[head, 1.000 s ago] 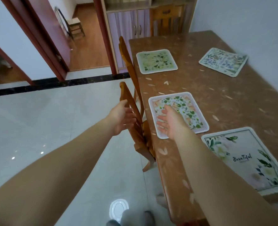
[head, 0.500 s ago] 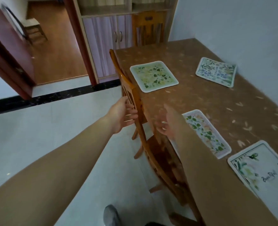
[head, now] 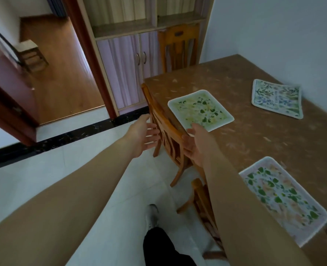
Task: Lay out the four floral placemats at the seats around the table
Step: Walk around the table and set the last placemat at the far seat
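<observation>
- Placemats: green one [head: 200, 110] near us, blue one [head: 277, 98] across, pink one [head: 282, 198] alongside, all flat on the table [head: 254, 135].
- We judge them thin, limp, light; lift by an edge.
- Left hand [head: 141, 137], right hand [head: 194, 144]: each grip released, flanking the chair [head: 166, 131].

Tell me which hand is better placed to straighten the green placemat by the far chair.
Probably the right hand: its fingertips hover at the near edge of the green placemat, while the left hand is beyond the chair back, off the table.

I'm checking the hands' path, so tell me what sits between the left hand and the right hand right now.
In the head view, the wooden chair's backrest stands between the left hand and the right hand. Both hands are open on either side of it, gripping nothing.
</observation>
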Available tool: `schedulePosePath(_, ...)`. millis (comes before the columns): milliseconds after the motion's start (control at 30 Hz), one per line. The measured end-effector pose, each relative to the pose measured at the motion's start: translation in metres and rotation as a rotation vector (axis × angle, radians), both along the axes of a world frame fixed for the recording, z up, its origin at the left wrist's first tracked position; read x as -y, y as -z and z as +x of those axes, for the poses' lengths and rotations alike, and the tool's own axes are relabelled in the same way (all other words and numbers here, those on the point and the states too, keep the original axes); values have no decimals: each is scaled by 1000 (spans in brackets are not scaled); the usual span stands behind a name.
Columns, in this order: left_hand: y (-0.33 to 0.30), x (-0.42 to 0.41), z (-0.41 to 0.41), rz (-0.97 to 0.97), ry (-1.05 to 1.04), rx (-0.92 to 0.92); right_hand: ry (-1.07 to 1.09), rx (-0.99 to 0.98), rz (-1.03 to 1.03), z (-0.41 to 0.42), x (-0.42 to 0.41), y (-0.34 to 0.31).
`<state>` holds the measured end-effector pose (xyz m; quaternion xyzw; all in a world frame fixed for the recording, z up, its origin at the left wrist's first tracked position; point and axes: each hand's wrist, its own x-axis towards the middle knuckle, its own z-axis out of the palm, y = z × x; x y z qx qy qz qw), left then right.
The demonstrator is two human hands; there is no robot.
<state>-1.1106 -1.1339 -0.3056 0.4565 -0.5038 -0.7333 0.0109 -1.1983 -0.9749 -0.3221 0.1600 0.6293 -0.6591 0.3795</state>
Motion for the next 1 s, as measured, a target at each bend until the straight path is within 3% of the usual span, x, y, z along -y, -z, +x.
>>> schedulePosePath(533,-4,302,-150,7,-16,-25,-51,-4,-41,-142,289,-16)
schedulePosePath(1000,19,528,-279,29,258,-22,228,43,-12,-212,482,3)
